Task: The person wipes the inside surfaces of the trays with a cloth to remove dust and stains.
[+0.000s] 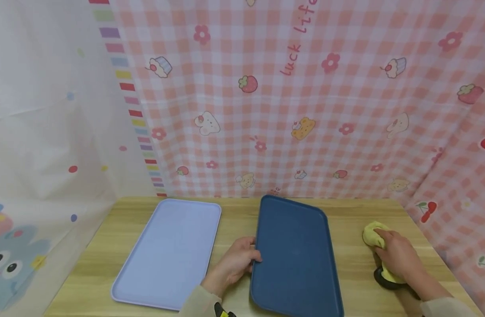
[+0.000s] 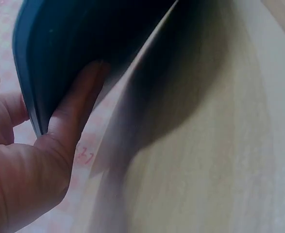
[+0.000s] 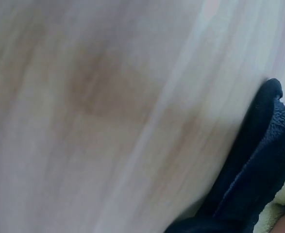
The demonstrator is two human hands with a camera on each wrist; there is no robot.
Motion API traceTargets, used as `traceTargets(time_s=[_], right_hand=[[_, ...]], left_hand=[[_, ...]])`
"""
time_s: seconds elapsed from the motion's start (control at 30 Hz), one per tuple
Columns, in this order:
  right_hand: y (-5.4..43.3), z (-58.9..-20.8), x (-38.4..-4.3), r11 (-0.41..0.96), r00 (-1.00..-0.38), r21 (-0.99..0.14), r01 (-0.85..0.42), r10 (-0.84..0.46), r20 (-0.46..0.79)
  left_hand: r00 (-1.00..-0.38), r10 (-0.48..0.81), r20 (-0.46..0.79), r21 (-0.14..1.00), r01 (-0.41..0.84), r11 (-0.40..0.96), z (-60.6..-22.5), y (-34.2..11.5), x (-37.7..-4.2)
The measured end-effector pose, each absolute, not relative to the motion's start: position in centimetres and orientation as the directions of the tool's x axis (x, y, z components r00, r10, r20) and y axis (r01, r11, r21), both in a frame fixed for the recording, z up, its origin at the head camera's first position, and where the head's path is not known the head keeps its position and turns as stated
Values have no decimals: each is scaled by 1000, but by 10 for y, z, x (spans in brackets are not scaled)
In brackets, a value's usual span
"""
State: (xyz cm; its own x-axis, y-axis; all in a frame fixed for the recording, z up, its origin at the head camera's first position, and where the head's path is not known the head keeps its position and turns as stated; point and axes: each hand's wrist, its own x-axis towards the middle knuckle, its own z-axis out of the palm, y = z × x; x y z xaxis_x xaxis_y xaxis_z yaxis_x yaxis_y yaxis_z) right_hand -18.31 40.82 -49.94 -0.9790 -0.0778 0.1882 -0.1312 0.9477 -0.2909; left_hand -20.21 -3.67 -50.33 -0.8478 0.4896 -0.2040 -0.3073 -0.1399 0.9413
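My left hand (image 1: 236, 260) pinches the left edge of a dark blue tray (image 1: 295, 255), thumb on the upper face and fingers beneath. The tray is raised and tilted, and in the left wrist view its edge (image 2: 33, 104) sits between thumb and fingers above a shadow on the wood. At the table's right side my right hand (image 1: 398, 253) grips a yellow cloth (image 1: 373, 234). A dark part of that cloth (image 1: 386, 279) hangs below the hand; in the right wrist view the dark fabric (image 3: 249, 179) shows beside yellow fleece. The palm hides the cloth's middle.
A pale lavender tray (image 1: 171, 253) lies flat on the wooden table (image 1: 238, 215), left of my left hand. Behind the table hangs a pink checked curtain (image 1: 226, 105), with a white printed sheet (image 1: 48, 132) on the left.
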Motion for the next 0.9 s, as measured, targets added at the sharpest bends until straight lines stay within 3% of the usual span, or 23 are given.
traceTargets(time_s=[0.27,0.47,0.7,0.9], right_hand=[[410,-491,-181,932,-976,-324,-162,-102,193],[412,-477,-180,914,-951,-350,-204,-99,294],[407,-454,-186,898,-834,-269,-347,-164,527],[393,-431,-192,869,-739,-222,-442,-212,639]], left_hand=[[-869,472,-150,939,-274,-206,-503,-42,-200],[-878,465,-115,934,-255,-251,-501,-42,-203],[-882,462,-89,936,-233,-265,-495,-45,-204],[-887,452,-92,934,-234,-271,-492,-47,-204]])
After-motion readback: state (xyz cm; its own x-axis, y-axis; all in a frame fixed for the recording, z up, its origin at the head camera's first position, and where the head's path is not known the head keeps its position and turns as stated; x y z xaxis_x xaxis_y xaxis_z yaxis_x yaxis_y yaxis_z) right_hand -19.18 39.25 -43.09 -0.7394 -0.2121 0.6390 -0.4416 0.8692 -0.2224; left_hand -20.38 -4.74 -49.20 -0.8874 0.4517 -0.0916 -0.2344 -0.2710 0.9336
